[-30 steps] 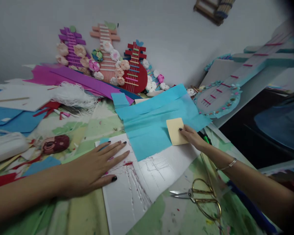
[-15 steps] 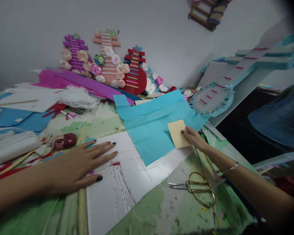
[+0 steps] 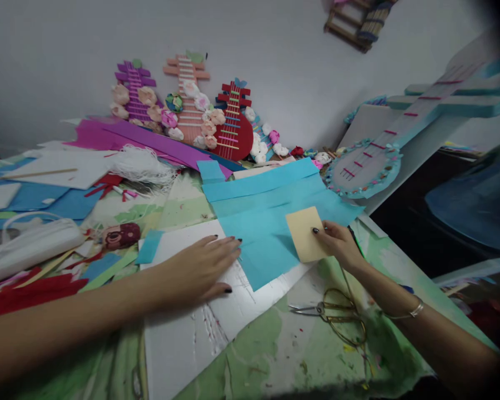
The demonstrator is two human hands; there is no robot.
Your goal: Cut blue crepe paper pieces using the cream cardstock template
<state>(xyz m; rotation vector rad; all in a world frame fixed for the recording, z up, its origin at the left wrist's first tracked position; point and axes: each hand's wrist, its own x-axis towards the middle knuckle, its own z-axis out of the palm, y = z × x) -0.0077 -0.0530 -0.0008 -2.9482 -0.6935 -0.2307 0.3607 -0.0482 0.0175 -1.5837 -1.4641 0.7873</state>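
Observation:
My right hand (image 3: pixel 339 243) pinches the right edge of a small pale yellow card (image 3: pixel 306 234) between thumb and fingers, over blue crepe paper (image 3: pixel 260 222). My left hand (image 3: pixel 204 270) lies palm down with fingers stretched out on a white board (image 3: pixel 170 355), its fingertips at the left edge of the blue paper. Clear raised glue-like lines and a few reddish marks show on the board. The blue paper covers the board's upper right part. Gold-handled scissors (image 3: pixel 329 314) lie with slightly parted blades below my right hand.
Decorated paper lutes (image 3: pixel 233 128) lean against the wall, with a larger pale blue one (image 3: pixel 364 166) at right. White string (image 3: pixel 139 166), purple sheets (image 3: pixel 150 145), a white bag (image 3: pixel 37 244) and red scraps (image 3: pixel 33 294) crowd the left. A green-stained cover (image 3: pixel 275 361) spreads over the table.
My left hand has slid right across the board to the blue paper's edge. My right hand still holds the yellow card, now slightly lower. The view has shifted a little.

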